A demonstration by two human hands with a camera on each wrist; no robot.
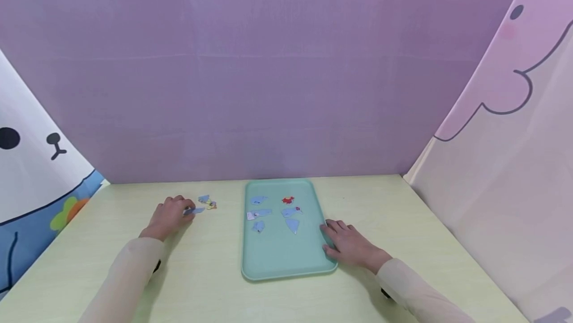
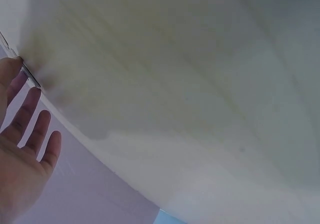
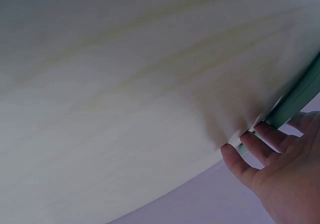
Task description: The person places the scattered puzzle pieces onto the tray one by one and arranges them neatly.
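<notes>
Near the far left of the table, my left hand (image 1: 169, 216) pinches a flat blue picture piece (image 1: 197, 210) between thumb and index finger. In the left wrist view only the thin dark edge of this piece (image 2: 31, 75) shows, the other fingers spread apart. Just beyond that hand lie more picture pieces (image 1: 208, 202), blue and yellow, close together. A light green tray (image 1: 286, 261) holds two columns of cut pieces, among them a red one (image 1: 288, 200) and a blue triangle (image 1: 293, 225). My right hand (image 1: 351, 244) rests at the tray's right rim, its fingers relaxed and slightly spread.
The pale wooden table (image 1: 215, 283) ends at a purple backdrop (image 1: 286, 89). Printed cloth panels stand on both sides, one with a bear face on the left (image 1: 31, 163) and a pink figure on the right (image 1: 501, 84).
</notes>
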